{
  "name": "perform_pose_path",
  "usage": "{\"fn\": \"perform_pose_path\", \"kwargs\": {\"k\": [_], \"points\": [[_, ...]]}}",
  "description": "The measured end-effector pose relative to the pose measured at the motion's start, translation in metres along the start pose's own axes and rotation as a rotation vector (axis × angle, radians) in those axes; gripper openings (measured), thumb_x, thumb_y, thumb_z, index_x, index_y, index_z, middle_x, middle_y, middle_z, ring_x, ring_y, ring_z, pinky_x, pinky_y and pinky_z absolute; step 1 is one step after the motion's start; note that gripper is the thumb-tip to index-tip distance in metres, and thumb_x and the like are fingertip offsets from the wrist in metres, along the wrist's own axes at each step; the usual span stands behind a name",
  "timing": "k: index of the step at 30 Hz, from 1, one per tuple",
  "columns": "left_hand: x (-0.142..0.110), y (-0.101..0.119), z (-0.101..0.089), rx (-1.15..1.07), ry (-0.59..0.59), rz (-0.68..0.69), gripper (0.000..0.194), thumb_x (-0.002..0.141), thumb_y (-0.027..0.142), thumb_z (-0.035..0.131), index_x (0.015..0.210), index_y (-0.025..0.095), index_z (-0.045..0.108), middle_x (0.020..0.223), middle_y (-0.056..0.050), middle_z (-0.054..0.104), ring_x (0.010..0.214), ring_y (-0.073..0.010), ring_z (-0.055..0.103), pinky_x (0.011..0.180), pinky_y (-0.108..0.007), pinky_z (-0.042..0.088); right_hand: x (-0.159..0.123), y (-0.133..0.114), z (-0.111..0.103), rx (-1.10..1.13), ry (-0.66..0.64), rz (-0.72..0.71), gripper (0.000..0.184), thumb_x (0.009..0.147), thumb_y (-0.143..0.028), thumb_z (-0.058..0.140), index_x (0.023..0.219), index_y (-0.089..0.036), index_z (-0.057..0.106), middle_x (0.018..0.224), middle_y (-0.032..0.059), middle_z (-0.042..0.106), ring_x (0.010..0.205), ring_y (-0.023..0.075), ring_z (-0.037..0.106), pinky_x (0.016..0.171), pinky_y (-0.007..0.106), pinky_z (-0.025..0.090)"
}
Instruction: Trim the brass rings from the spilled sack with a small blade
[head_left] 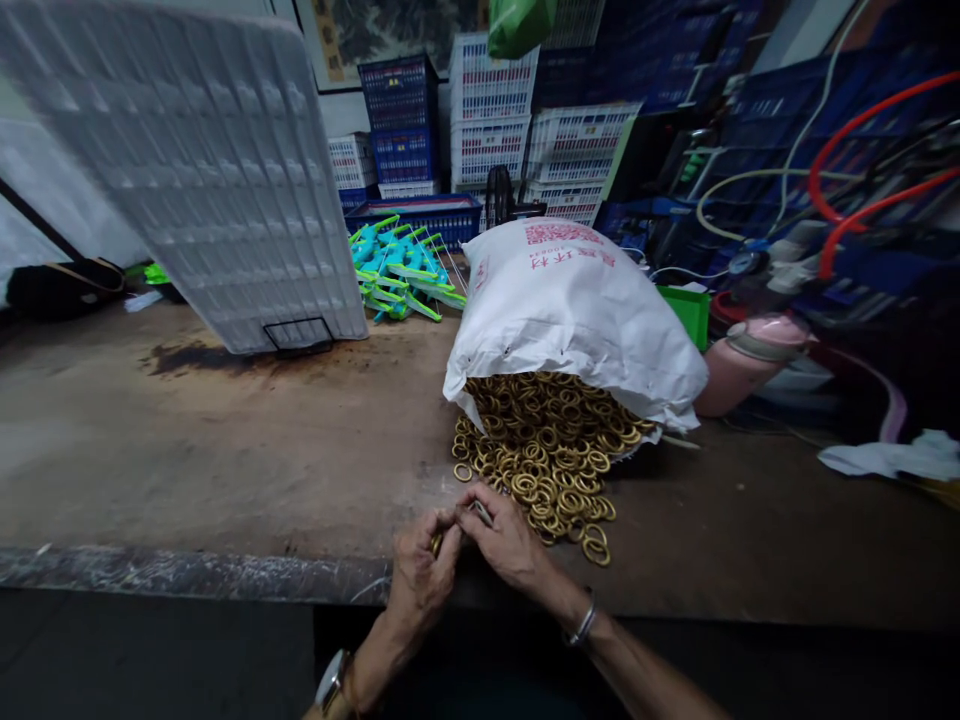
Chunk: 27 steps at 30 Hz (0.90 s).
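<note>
My left hand (424,565) is closed near the table's front edge, with a brass ring (436,545) showing between its curled fingers. Fingertips meeting the left ones, my right hand (504,535) pinches a small silvery strip-like piece (482,513); its exact kind is too small to make out. Just beyond the hands, a heap of brass rings (551,480) spills onto the table. The rings come from the mouth of a white woven sack (559,300) with red print, lying on its side.
A translucent ribbed plastic panel (217,170) stands on the wooden table (300,450) at left. Behind lie blue-and-green plastic pieces (405,265). Stacked crates (491,100) line the back. A pink bottle (750,365), red hoses (840,215) and a crumpled cloth (900,455) are at right.
</note>
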<state>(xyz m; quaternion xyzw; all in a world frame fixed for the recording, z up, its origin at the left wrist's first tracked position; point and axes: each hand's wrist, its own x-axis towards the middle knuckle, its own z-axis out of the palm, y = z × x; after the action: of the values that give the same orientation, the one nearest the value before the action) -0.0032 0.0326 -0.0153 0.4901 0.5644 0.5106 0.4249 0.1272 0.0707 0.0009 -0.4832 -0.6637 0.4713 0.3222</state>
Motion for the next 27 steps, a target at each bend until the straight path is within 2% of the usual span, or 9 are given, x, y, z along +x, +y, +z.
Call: {"fn": "perform_pose_path", "kwargs": {"k": [3,9,15,19,21,23,27], "points": [[0.000,0.004,0.001,-0.052,-0.064,-0.045,0.012,0.069,0.029,0.062,0.064,0.018,0.063,0.059,0.000,0.054,0.059,-0.0130,0.046,0.061,-0.022,0.037,0.000,0.002,0.002,0.052,-0.008,0.038,0.017,0.077,-0.030,0.046,0.067,-0.017,0.051,0.062,-0.0045,0.046,0.060,0.0092,0.042,0.056,0.020,0.034],[-0.004,0.006,0.004,-0.267,-0.209,-0.414,0.030,0.072,0.045,0.058,0.066,0.016,0.050,0.049,0.007,0.040,0.039,-0.0039,0.028,0.039,-0.016,0.020,-0.002,0.014,0.004,0.216,-0.016,0.136,0.017,0.076,-0.032,0.047,0.068,-0.017,0.049,0.056,-0.0066,0.042,0.052,0.0073,0.037,0.050,0.018,0.031],[-0.008,0.008,0.006,-0.415,-0.278,-0.435,0.029,0.075,0.045,0.054,0.072,0.017,0.048,0.057,0.006,0.044,0.039,-0.0025,0.028,0.037,-0.015,0.018,-0.002,0.017,0.003,0.202,-0.017,0.130,0.020,0.080,-0.031,0.040,0.069,-0.017,0.050,0.056,-0.0044,0.049,0.051,0.0085,0.044,0.051,0.019,0.034],[-0.008,0.007,0.004,-0.354,-0.230,-0.426,0.029,0.075,0.046,0.053,0.073,0.018,0.046,0.058,0.006,0.047,0.040,-0.0028,0.032,0.037,-0.015,0.019,-0.008,0.012,0.000,-0.146,0.041,0.012,0.020,0.081,-0.025,0.036,0.070,-0.018,0.053,0.060,-0.0021,0.053,0.057,0.0104,0.048,0.056,0.020,0.033],[-0.008,0.006,0.004,-0.319,-0.207,-0.427,0.031,0.074,0.048,0.054,0.072,0.018,0.046,0.057,0.006,0.047,0.039,-0.0030,0.032,0.036,-0.015,0.019,-0.012,0.012,0.000,-0.362,0.006,-0.055,0.016,0.078,-0.019,0.039,0.078,-0.020,0.055,0.065,-0.0013,0.057,0.060,0.0113,0.050,0.058,0.021,0.031],[-0.007,0.005,0.003,-0.315,-0.185,-0.431,0.032,0.072,0.049,0.055,0.072,0.019,0.045,0.055,0.007,0.046,0.038,-0.0031,0.032,0.037,-0.016,0.020,-0.016,0.013,0.002,-0.542,-0.052,-0.095,0.020,0.073,-0.012,0.040,0.084,-0.021,0.055,0.070,-0.0007,0.059,0.063,0.0120,0.050,0.058,0.022,0.028],[-0.008,0.009,0.003,-0.323,-0.153,-0.445,0.033,0.069,0.049,0.057,0.072,0.018,0.045,0.054,0.007,0.046,0.038,-0.0031,0.032,0.037,-0.016,0.019,-0.018,0.015,0.006,-0.745,-0.108,-0.108,0.028,0.069,-0.008,0.038,0.089,-0.020,0.053,0.074,0.0001,0.061,0.063,0.0126,0.050,0.056,0.025,0.024]]}}
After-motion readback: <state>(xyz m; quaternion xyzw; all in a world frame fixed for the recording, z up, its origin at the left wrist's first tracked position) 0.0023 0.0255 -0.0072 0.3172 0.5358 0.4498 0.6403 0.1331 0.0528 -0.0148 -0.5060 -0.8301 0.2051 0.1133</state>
